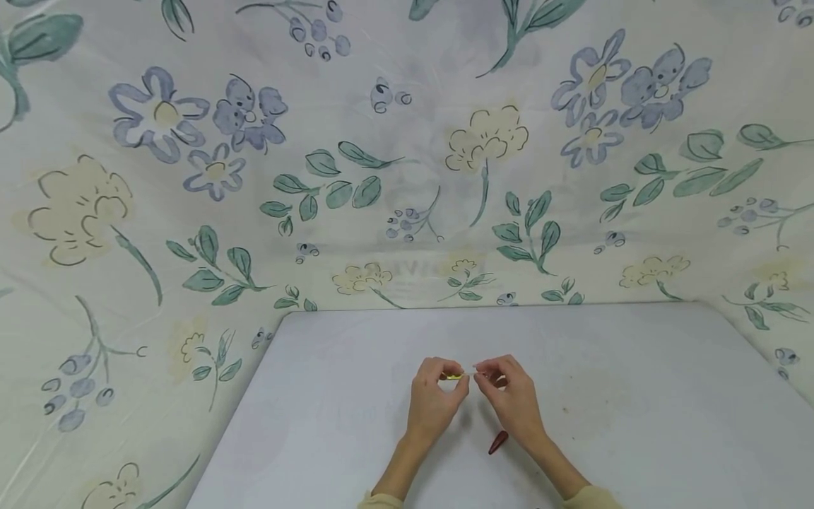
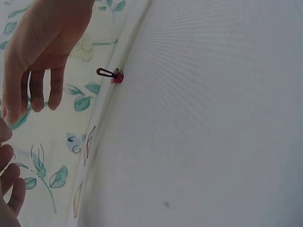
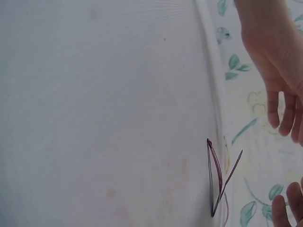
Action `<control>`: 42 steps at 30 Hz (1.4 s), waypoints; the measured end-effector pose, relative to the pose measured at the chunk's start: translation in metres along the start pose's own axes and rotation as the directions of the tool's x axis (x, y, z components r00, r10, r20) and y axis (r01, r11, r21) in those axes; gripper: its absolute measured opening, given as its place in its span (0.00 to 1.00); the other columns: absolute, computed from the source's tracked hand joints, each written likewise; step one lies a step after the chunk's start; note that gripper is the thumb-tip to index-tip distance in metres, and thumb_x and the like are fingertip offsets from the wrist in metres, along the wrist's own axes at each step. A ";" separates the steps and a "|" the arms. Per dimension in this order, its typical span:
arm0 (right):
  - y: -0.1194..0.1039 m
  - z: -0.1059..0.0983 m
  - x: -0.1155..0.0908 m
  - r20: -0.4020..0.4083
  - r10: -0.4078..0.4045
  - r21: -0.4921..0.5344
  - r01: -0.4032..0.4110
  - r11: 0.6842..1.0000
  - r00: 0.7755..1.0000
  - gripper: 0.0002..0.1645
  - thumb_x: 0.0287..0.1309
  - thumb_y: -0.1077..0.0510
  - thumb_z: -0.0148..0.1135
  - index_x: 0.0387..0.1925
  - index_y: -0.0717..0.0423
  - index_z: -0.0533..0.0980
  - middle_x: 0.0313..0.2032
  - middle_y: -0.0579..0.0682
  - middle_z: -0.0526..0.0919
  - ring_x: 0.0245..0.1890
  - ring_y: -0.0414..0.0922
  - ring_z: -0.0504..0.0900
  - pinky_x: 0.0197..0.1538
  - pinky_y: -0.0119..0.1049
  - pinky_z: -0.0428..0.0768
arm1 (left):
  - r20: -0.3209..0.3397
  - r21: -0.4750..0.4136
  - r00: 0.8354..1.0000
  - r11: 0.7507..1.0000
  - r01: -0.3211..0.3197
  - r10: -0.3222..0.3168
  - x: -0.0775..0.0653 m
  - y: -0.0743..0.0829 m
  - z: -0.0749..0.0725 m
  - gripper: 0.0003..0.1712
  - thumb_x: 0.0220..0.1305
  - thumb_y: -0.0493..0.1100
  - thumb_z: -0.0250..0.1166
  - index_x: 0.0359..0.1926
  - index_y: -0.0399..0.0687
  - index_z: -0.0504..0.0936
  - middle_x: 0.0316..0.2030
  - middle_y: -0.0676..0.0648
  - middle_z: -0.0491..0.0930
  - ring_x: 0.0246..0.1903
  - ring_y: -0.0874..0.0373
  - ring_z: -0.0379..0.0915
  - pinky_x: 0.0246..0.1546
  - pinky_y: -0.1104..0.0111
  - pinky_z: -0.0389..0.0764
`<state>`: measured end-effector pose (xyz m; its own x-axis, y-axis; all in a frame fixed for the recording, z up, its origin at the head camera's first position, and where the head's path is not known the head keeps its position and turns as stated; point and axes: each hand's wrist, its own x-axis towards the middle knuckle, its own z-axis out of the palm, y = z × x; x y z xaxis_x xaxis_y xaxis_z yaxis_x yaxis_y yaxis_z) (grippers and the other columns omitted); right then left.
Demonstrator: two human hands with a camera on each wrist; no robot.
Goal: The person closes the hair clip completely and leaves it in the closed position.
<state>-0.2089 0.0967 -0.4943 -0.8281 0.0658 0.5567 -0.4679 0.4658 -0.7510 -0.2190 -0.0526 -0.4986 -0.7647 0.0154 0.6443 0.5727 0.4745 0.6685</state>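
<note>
My left hand point(image 1: 434, 399) pinches a small shiny yellow piece point(image 1: 453, 377), mostly covered by its fingers; its kind is not clear. Opposite it, my right hand point(image 1: 514, 399) pinches with thumb and fingers at a small pale bit point(image 1: 471, 372) between the two hands. Whether the pale bit joins the yellow piece cannot be made out. Below the hands, a dark red snap hair clip point(image 1: 499, 442) lies on the white table. The right wrist view shows a snap hair clip point(image 3: 218, 182) with its parts spread apart.
The white tabletop point(image 1: 318, 396) reaches back to a floral cloth point(image 1: 407, 141). In the left wrist view, a red and black clip-like thing point(image 2: 117, 76) is at the table edge. Small dark specks point(image 1: 566, 409) dot the table right of the hands.
</note>
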 end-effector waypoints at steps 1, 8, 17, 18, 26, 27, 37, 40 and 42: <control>0.000 0.001 0.000 -0.005 -0.001 0.004 0.001 1.000 1.000 0.11 0.50 0.68 0.72 0.35 0.55 0.81 0.33 0.44 0.79 0.30 0.36 0.77 0.34 0.30 0.80 | 0.000 -0.003 1.000 1.000 0.002 -0.002 0.000 0.000 0.000 0.08 0.51 0.34 0.72 0.32 0.47 0.82 0.31 0.52 0.79 0.37 0.59 0.77 0.37 0.67 0.81; 0.000 0.004 0.001 -0.036 0.012 0.024 -0.011 1.000 0.999 0.11 0.50 0.69 0.72 0.35 0.54 0.81 0.34 0.44 0.80 0.30 0.37 0.78 0.34 0.31 0.80 | 0.004 -0.023 0.999 0.998 0.051 -0.051 0.003 0.004 -0.001 0.06 0.52 0.34 0.71 0.31 0.46 0.83 0.30 0.52 0.80 0.36 0.58 0.76 0.39 0.66 0.81; -0.002 0.007 0.001 -0.052 0.027 0.011 -0.026 1.000 0.998 0.12 0.51 0.68 0.73 0.36 0.54 0.81 0.34 0.45 0.80 0.30 0.38 0.77 0.35 0.31 0.79 | -0.020 -0.038 0.998 0.998 0.055 -0.056 0.005 0.005 -0.001 0.06 0.50 0.34 0.71 0.30 0.46 0.83 0.29 0.52 0.79 0.34 0.59 0.75 0.37 0.63 0.81; -0.002 0.007 0.001 -0.053 0.025 0.012 -0.024 1.000 0.998 0.12 0.50 0.68 0.73 0.36 0.54 0.81 0.34 0.45 0.80 0.30 0.38 0.77 0.35 0.31 0.79 | -0.021 -0.041 0.998 0.998 0.057 -0.058 0.005 0.005 -0.002 0.06 0.50 0.34 0.71 0.30 0.46 0.83 0.29 0.52 0.79 0.34 0.59 0.75 0.37 0.62 0.81; -0.001 0.007 0.002 -0.055 0.014 0.016 -0.013 1.000 0.998 0.11 0.51 0.68 0.72 0.36 0.54 0.81 0.34 0.44 0.80 0.29 0.37 0.76 0.35 0.31 0.79 | -0.006 -0.075 0.995 0.992 0.098 -0.099 0.005 0.006 -0.003 0.07 0.51 0.33 0.71 0.30 0.47 0.83 0.30 0.53 0.79 0.35 0.60 0.75 0.39 0.59 0.81; -0.001 0.007 0.002 -0.055 0.013 0.012 -0.013 1.000 0.998 0.11 0.51 0.67 0.72 0.36 0.54 0.81 0.34 0.44 0.80 0.29 0.36 0.75 0.34 0.30 0.79 | -0.004 -0.080 0.995 0.992 0.102 -0.102 0.005 0.006 -0.003 0.07 0.51 0.33 0.71 0.30 0.46 0.83 0.30 0.53 0.79 0.35 0.60 0.75 0.39 0.59 0.81; -0.004 0.009 -0.001 -0.081 0.031 0.007 -0.030 1.000 0.996 0.10 0.51 0.67 0.73 0.34 0.54 0.81 0.30 0.43 0.77 0.27 0.36 0.71 0.32 0.29 0.74 | -0.037 -0.095 0.995 0.992 0.087 -0.091 0.004 0.007 -0.003 0.06 0.50 0.32 0.71 0.29 0.44 0.83 0.29 0.51 0.79 0.34 0.59 0.75 0.37 0.64 0.81; -0.005 0.010 -0.003 -0.091 0.030 0.007 -0.029 1.000 0.995 0.10 0.50 0.68 0.72 0.33 0.54 0.81 0.29 0.42 0.77 0.27 0.36 0.71 0.32 0.28 0.73 | -0.045 -0.092 0.995 0.992 0.082 -0.086 0.004 0.006 -0.002 0.04 0.50 0.32 0.70 0.29 0.44 0.83 0.29 0.52 0.80 0.34 0.59 0.76 0.37 0.68 0.80; -0.006 0.010 -0.003 -0.094 0.027 0.006 -0.026 1.000 0.995 0.10 0.50 0.68 0.72 0.33 0.55 0.81 0.29 0.42 0.77 0.27 0.35 0.71 0.32 0.28 0.74 | -0.046 -0.092 0.995 0.992 0.080 -0.085 0.003 0.006 -0.002 0.04 0.50 0.33 0.70 0.29 0.43 0.83 0.29 0.52 0.80 0.34 0.59 0.76 0.37 0.68 0.80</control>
<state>-0.2068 0.0849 -0.4956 -0.8077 0.1605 0.5673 -0.4480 0.4586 -0.7675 -0.2177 -0.0514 -0.4921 -0.7962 -0.0652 0.6015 0.5341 0.3911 0.7495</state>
